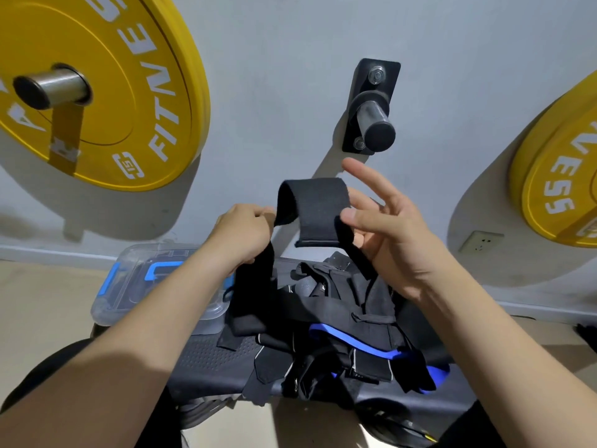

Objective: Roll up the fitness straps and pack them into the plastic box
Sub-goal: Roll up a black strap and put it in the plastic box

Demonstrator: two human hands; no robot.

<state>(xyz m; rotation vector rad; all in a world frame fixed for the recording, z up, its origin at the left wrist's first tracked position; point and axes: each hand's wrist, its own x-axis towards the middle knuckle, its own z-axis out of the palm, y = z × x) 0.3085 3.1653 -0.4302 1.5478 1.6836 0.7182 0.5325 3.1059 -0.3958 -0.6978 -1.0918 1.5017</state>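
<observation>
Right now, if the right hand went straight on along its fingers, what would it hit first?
The right hand would likely meet the grey wall, left of the empty peg; depth unclear.

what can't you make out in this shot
Head view:
- plastic box: contents hidden by the left arm and glare.
- pile of straps: tangled black on black, count unclear.
- right hand: some fingers hidden behind the black strap.
- yellow plate at right: cut off by the frame edge.

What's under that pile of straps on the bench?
The pile of straps lies on the dark bench pad, which is bare at its left. A blue band pokes out among them. Whatever else lies beneath is covered.
</observation>
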